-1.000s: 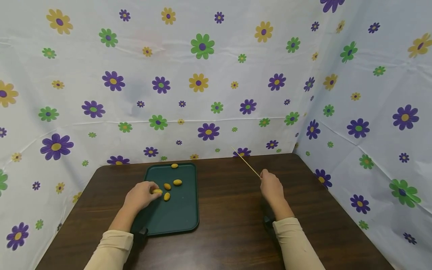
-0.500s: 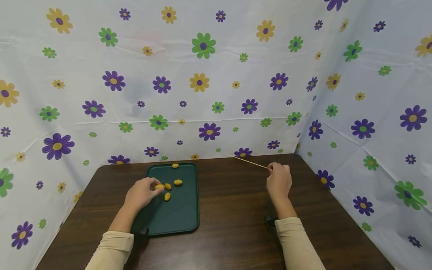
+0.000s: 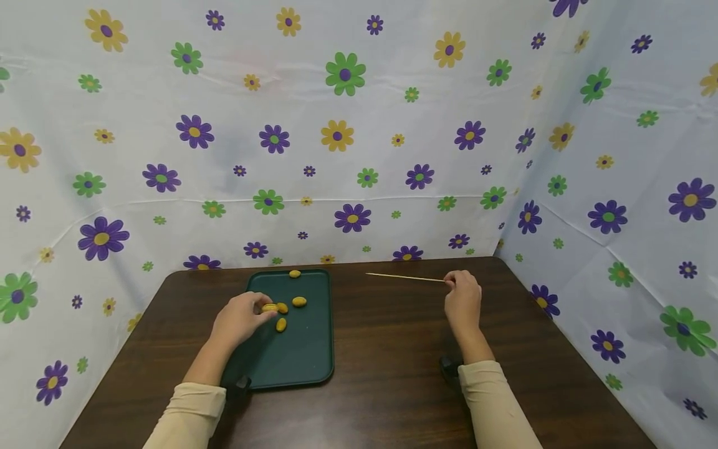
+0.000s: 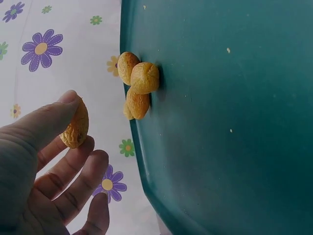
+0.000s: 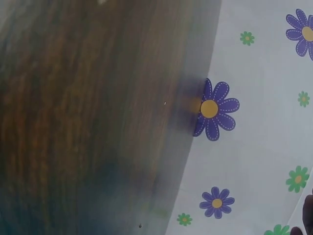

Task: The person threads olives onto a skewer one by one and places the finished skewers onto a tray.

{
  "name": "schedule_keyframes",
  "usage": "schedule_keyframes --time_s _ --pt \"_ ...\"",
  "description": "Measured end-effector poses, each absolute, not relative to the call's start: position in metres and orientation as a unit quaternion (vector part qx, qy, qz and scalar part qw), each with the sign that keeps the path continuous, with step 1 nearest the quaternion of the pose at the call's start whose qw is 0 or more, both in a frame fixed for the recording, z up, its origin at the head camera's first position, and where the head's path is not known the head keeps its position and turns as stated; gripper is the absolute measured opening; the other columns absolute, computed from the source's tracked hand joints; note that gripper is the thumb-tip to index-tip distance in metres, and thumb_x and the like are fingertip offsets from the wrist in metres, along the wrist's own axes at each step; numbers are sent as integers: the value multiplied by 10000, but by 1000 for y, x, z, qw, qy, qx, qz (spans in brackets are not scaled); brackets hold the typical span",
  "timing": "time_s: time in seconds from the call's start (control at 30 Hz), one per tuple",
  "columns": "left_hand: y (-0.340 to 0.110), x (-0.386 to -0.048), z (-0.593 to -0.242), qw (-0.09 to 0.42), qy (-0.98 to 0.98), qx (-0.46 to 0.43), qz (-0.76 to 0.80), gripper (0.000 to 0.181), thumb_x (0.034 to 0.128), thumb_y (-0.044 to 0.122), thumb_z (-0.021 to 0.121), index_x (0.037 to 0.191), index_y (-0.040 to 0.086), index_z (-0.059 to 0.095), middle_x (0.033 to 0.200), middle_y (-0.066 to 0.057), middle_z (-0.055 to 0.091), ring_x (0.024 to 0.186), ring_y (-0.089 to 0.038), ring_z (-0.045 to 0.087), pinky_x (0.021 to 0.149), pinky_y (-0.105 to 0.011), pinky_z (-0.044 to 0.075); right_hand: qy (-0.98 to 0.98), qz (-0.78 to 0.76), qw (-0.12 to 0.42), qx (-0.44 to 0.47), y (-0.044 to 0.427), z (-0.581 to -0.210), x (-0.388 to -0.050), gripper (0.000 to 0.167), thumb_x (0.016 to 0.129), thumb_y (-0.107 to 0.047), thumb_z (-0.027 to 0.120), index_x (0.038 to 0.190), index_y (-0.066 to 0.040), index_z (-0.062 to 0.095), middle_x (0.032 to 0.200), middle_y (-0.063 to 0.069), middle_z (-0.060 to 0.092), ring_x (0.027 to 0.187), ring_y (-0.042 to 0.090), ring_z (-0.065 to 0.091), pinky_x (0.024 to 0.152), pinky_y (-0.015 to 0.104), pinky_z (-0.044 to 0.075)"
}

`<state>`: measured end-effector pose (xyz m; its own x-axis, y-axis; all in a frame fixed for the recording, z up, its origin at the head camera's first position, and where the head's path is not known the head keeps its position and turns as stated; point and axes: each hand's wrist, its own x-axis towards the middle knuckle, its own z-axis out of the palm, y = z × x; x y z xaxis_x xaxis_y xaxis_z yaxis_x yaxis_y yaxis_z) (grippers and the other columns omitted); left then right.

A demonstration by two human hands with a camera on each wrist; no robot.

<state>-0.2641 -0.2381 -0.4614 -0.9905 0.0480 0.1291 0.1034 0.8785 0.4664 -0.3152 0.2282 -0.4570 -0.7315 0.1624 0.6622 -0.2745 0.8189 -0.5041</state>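
My left hand is over the left side of a dark green tray. Between thumb and fingers it pinches a wrinkled, yellow, oval fruit, lifted clear of the tray in the left wrist view. Several similar fruits lie on the tray, the nearest fruit just right of my fingers. My right hand is raised over the table's right half. It pinches one end of a thin wooden skewer, which points left, almost level. Only fingertips of that hand show at the right wrist view's edge; the skewer is out of that view.
Dark brown wood covers the table around the tray. Behind and to the right hangs a white cloth with purple, green and yellow flowers. One fruit lies by the tray's far rim.
The skewer has swung from slanting up and left to almost level. My right hand has shifted slightly right and up. My left hand, holding the fruit, has moved a little right and up.
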Motion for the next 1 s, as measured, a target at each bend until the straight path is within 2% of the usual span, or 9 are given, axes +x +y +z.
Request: schedule_keyframes --time_s 0.13,0.37,0.67,1.0 --pt "-237 -265 -461 59 -967 -39 -244 282 910 312 782 1100 105 747 958 -44 682 804 -194 583 687 -399 538 -884 299 359 30 228 -457 -317 107 882 115 678 844 17 661 868 189 654 899 414 602 815 559 429" --pt "-235 -265 -458 65 -964 -43 -254 260 913 302 779 1085 110 746 943 -39 669 796 -199 572 682 -404 531 -888 307 340 31 226 -455 -320 99 893 97 675 855 5 668 889 175 667 930 412 610 895 580 443" --pt "-235 -267 -463 75 -962 -46 -260 273 909 317 784 1087 114 745 966 -40 681 815 -194 588 696 -400 545 -886 318 336 35 221 -452 -321 104 881 98 684 839 5 668 865 166 662 911 401 609 843 556 437" --pt "-229 -268 -457 102 -953 -60 -278 252 897 288 800 1067 110 749 928 -28 668 791 -193 562 667 -351 510 -894 324 309 26 216 -450 -321 82 912 69 669 865 2 667 916 171 677 958 401 610 953 558 430"
